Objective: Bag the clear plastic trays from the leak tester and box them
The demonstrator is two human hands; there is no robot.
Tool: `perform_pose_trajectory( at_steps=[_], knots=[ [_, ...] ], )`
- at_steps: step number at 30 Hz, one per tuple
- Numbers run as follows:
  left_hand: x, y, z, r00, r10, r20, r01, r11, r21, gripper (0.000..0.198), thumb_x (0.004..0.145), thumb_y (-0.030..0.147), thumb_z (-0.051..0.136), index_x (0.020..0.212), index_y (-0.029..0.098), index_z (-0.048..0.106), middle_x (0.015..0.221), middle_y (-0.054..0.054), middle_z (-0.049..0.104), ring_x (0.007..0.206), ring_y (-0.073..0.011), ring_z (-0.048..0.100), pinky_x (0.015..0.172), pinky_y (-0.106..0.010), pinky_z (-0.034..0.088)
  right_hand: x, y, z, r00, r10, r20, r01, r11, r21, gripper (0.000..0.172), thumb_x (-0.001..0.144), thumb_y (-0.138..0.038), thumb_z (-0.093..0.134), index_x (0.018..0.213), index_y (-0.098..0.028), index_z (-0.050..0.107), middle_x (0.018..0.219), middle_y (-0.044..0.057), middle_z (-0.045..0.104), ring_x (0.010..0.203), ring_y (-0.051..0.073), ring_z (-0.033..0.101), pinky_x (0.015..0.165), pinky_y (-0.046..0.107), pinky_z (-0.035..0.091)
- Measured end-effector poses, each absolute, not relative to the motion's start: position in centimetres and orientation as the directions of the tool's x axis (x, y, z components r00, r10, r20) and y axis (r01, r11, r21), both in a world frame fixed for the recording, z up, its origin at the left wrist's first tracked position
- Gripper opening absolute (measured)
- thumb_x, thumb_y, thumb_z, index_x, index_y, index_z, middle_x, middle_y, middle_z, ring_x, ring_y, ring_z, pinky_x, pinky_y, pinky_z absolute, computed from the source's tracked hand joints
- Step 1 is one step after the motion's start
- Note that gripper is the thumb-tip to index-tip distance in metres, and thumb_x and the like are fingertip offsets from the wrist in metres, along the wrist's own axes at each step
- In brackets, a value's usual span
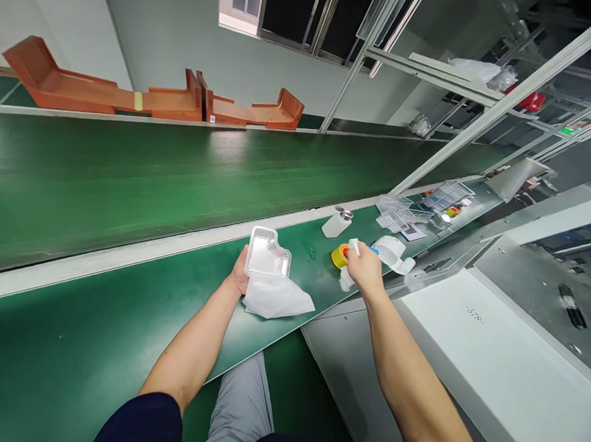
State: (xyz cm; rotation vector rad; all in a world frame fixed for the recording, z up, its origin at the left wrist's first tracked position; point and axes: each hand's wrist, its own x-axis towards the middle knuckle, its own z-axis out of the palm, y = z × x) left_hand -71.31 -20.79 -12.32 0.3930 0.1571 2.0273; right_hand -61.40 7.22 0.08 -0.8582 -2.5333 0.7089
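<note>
My left hand (239,272) grips the left edge of a clear, shallow plastic part (267,253) with one notched corner. A thin white sleeve (277,297) hangs around its lower end, above the green bench. To the right, my right hand (366,268) is closed on a white wipe (346,279) that pokes out above and below the fingers. Just left of that hand lies a yellow tape roll (338,256), partly covered by it. A small white pump bottle (336,224) with a metal top stands farther back. On the other side, a roll of white labels (390,250) is partly unwound.
A green conveyor belt (173,182) runs behind the bench (106,326), past a pale rail. Clear plastic parts (400,214) are piled at the right. Orange trays (168,102) line the far side. A white machine housing (483,343) borders my right arm.
</note>
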Motion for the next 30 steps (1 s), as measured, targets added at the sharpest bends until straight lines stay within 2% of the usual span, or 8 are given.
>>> perform_pose_trajectory(
  at_steps=[3,6,10,13,17,22,26,30],
  knots=[
    [-71.3,-20.8,-12.8,-0.403,0.893,0.202,-0.845,-0.448,0.294,0.109,0.064,0.078,0.091,0.143,0.01,0.059,0.128,-0.02,0.072,0.117,-0.034,0.071,0.107,-0.043,0.053,-60.5,5.0,0.5,-0.735,0.643,0.218,0.264,0.567,-0.78,0.036,0.085,-0.051,0.053,0.091,-0.017,0.065,0.078,0.003,0.056,0.069,0.019,0.049,0.065,0.028,0.041],
    [-71.2,-20.9,-13.6,-0.396,0.898,0.19,-0.832,-0.439,0.34,0.112,0.061,0.075,0.095,0.148,0.015,0.057,0.131,-0.02,0.072,0.121,-0.0347,0.07,0.11,-0.045,0.053,-59.1,0.3,2.4,-0.89,0.451,0.073,0.128,0.4,-0.908,0.037,0.084,-0.053,0.062,0.093,-0.017,0.065,0.071,-0.001,0.047,0.062,0.014,0.04,0.057,0.026,0.034],
    [-71.1,-21.0,-14.5,-0.404,0.896,0.184,-0.809,-0.444,0.384,0.116,0.059,0.072,0.098,0.153,0.021,0.054,0.14,-0.02,0.069,0.125,-0.0385,0.07,0.112,-0.05,0.053,-58.4,-5.7,4.2,-0.995,0.067,-0.078,0.099,0.43,-0.897,0.036,0.088,-0.046,0.058,0.108,-0.017,0.068,0.076,-0.001,0.054,0.067,0.015,0.046,0.063,0.026,0.037],
    [-71.1,-21.1,-14.8,-0.383,0.907,0.179,-0.812,-0.422,0.402,0.125,0.058,0.072,0.099,0.16,0.022,0.047,0.14,-0.021,0.069,0.126,-0.0421,0.07,0.115,-0.054,0.051,-59.3,-7.9,4.1,-0.984,-0.107,-0.142,0.058,0.559,-0.827,0.027,0.09,-0.037,0.05,0.103,-0.019,0.065,0.077,-0.001,0.057,0.07,0.016,0.05,0.066,0.026,0.038],
    [-71.1,-21.0,-14.7,-0.356,0.917,0.182,-0.814,-0.399,0.421,0.137,0.053,0.074,0.099,0.164,0.02,0.04,0.145,-0.023,0.066,0.135,-0.0471,0.063,0.12,-0.057,0.048,-61.1,-8.6,3.5,-0.965,-0.166,-0.203,0.031,0.699,-0.715,0.029,0.089,-0.027,0.048,0.113,-0.022,0.064,0.073,-0.003,0.057,0.066,0.017,0.052,0.064,0.026,0.035],
    [-71.1,-20.8,-14.4,-0.358,0.912,0.2,-0.809,-0.41,0.421,0.137,0.056,0.073,0.099,0.165,0.018,0.037,0.149,-0.022,0.063,0.142,-0.047,0.058,0.123,-0.056,0.046,-62.2,-9.0,3.7,-0.957,-0.166,-0.238,0.019,0.784,-0.621,0.039,0.09,-0.019,0.049,0.125,-0.021,0.065,0.073,-0.001,0.059,0.067,0.019,0.053,0.063,0.027,0.034],
    [-71.0,-20.7,-14.5,-0.37,0.905,0.211,-0.805,-0.426,0.413,0.134,0.058,0.071,0.099,0.164,0.015,0.039,0.144,-0.022,0.067,0.14,-0.0457,0.059,0.122,-0.052,0.048,-62.5,-9.5,4.3,-0.953,-0.163,-0.255,0.017,0.813,-0.582,0.04,0.091,-0.015,0.049,0.126,-0.02,0.067,0.08,0.002,0.064,0.073,0.02,0.057,0.067,0.026,0.037],
    [-71.0,-20.8,-14.4,-0.361,0.91,0.202,-0.815,-0.414,0.407,0.128,0.057,0.069,0.101,0.159,0.013,0.046,0.137,-0.022,0.071,0.137,-0.0453,0.062,0.12,-0.051,0.049,-62.7,-9.8,4.5,-0.948,-0.147,-0.283,0.04,0.827,-0.561,0.046,0.094,-0.014,0.049,0.136,-0.02,0.067,0.088,0.004,0.068,0.08,0.021,0.06,0.071,0.025,0.039]
  ],
)
